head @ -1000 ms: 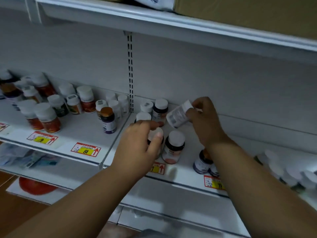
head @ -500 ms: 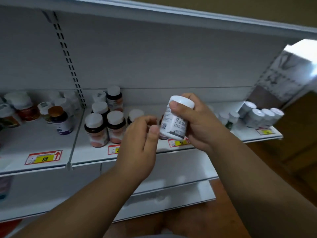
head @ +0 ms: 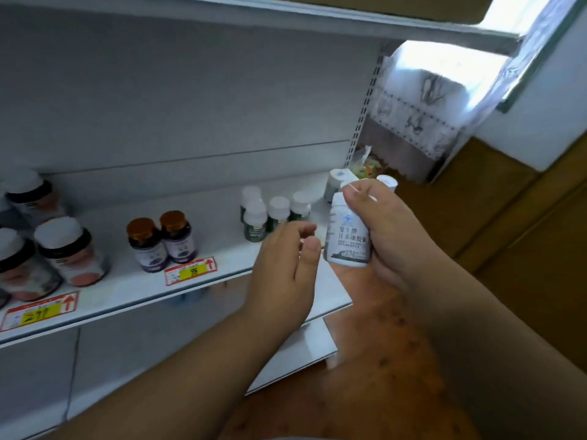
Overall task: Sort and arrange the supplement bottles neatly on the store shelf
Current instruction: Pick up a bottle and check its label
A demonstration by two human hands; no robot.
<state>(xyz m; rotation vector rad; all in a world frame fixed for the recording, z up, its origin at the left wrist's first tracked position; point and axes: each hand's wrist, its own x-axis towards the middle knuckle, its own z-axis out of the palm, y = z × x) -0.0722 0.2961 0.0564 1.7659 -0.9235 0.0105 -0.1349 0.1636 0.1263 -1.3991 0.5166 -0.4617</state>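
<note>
My right hand (head: 386,236) grips a white supplement bottle (head: 347,238) upright in front of the shelf's right end. My left hand (head: 287,265) hovers just left of it, fingers loosely curled, holding nothing. On the white shelf (head: 133,287) stand two dark bottles with amber caps (head: 162,241), several small green bottles with white caps (head: 273,211), and pink-labelled bottles with white caps (head: 68,249) at the left. More white bottles (head: 338,182) stand behind the held one, partly hidden.
Red and yellow price tags (head: 190,270) line the shelf's front edge. Another shelf (head: 286,14) runs overhead. A lower shelf (head: 314,341) juts out below. A curtained window (head: 444,90) and brown floor (head: 508,233) lie to the right.
The view has swung right along the shelf. My right hand lifted the white bottle off the shelf and carried it right. My left hand let go of a shelf bottle and followed.
</note>
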